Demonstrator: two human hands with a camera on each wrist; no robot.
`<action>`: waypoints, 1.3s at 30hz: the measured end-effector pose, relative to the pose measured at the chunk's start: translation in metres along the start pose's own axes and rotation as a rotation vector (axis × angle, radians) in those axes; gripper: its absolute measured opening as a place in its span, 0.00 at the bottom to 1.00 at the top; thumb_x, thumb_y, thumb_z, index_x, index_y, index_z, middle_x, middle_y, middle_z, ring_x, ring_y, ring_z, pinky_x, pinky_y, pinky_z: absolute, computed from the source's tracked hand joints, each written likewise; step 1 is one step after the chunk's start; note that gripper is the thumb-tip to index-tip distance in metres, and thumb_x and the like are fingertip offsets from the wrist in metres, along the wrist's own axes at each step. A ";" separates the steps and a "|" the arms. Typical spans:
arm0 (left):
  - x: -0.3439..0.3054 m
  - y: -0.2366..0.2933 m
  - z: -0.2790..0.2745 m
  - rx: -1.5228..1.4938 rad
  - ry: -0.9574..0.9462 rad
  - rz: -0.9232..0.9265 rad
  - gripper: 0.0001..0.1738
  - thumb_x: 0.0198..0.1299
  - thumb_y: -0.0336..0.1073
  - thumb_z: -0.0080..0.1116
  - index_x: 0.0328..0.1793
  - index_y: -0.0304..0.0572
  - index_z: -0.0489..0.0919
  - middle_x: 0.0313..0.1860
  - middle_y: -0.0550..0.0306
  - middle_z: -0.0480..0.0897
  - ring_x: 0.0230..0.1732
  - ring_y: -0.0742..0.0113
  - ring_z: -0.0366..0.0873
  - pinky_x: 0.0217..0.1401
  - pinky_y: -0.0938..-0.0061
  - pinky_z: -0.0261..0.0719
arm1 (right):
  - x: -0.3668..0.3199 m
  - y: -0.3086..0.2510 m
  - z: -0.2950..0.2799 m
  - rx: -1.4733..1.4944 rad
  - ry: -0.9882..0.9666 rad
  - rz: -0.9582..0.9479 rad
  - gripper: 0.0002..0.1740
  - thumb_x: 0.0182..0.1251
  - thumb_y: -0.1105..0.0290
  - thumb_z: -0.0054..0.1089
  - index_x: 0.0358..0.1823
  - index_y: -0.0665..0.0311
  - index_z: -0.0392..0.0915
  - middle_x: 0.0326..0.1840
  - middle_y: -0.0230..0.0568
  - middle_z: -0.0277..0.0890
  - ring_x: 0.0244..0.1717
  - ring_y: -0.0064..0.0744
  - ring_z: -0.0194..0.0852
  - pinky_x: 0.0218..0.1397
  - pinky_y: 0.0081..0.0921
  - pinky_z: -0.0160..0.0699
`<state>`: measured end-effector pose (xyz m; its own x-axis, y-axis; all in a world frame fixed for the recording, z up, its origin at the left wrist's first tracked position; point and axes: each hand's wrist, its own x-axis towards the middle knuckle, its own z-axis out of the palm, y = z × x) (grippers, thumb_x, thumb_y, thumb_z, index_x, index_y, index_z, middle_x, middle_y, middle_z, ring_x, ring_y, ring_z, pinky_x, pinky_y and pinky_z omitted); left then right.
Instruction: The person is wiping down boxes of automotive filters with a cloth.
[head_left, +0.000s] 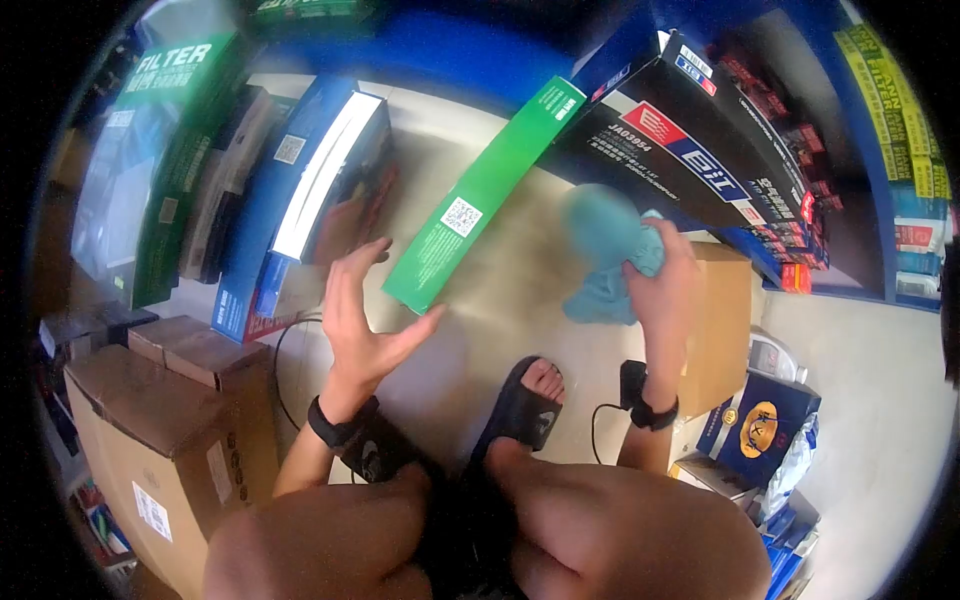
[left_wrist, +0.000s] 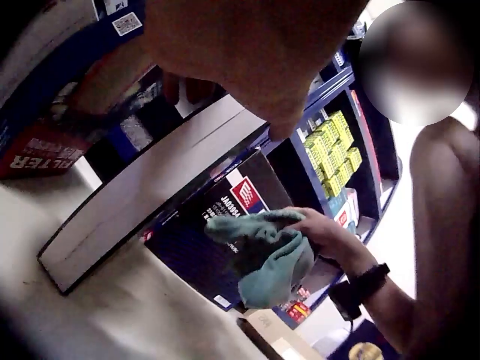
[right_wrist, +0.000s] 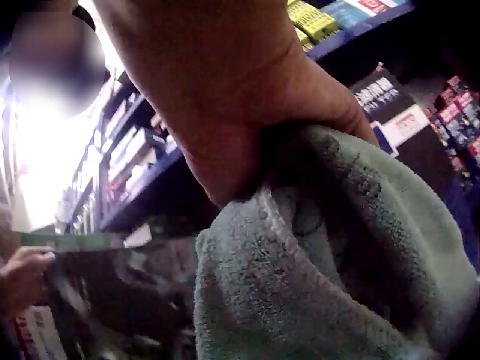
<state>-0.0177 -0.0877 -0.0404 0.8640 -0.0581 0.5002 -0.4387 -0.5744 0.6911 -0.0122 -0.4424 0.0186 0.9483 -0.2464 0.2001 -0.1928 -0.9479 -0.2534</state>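
My left hand (head_left: 352,320) is at the near end of a long filter box with a green top (head_left: 490,180). Its thumb lies by the box's near corner, while its spread fingers are on the far side with a small gap to the edge. In the left wrist view the box's pale narrow end (left_wrist: 150,187) runs down below that hand. My right hand (head_left: 665,290) grips a blue-green cloth (head_left: 605,295) bunched in its fingers. The cloth (right_wrist: 262,277) hangs in loose folds in the right wrist view, hiding most of the fingertips.
A big black air filter box (head_left: 680,140) stands behind the cloth. Blue (head_left: 290,180) and green (head_left: 170,170) filter boxes stand on the left, with cardboard boxes (head_left: 170,420) nearer. Another carton (head_left: 720,310) is beside my right hand. Blue shelves (head_left: 870,150) rise at right.
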 end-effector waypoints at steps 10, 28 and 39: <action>0.007 0.016 0.000 -0.049 0.061 0.068 0.29 0.47 0.34 0.88 0.56 0.31 0.89 0.48 0.44 0.92 0.49 0.49 0.90 0.55 0.61 0.87 | -0.010 -0.112 -0.039 0.341 0.266 -0.531 0.45 0.43 0.77 0.81 0.71 0.53 0.80 0.67 0.46 0.81 0.62 0.55 0.83 0.64 0.43 0.86; 0.002 0.008 -0.002 -0.054 0.048 0.143 0.32 0.45 0.44 0.91 0.50 0.27 0.91 0.39 0.45 0.91 0.38 0.51 0.88 0.43 0.64 0.86 | -0.018 -0.156 0.002 0.229 0.039 -0.811 0.34 0.53 0.68 0.72 0.67 0.45 0.89 0.75 0.32 0.81 0.68 0.58 0.72 0.72 0.49 0.77; 0.007 0.013 0.001 -0.046 0.059 0.116 0.31 0.43 0.33 0.88 0.57 0.28 0.92 0.43 0.48 0.94 0.36 0.57 0.87 0.42 0.69 0.85 | 0.087 -0.103 0.032 0.163 0.278 -0.643 0.34 0.54 0.70 0.79 0.66 0.43 0.89 0.71 0.39 0.83 0.69 0.60 0.72 0.75 0.49 0.75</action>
<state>-0.0170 -0.0966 -0.0283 0.7914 -0.0725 0.6070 -0.5466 -0.5286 0.6494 0.0983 -0.3597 0.0317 0.7584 0.2876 0.5849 0.4427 -0.8860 -0.1383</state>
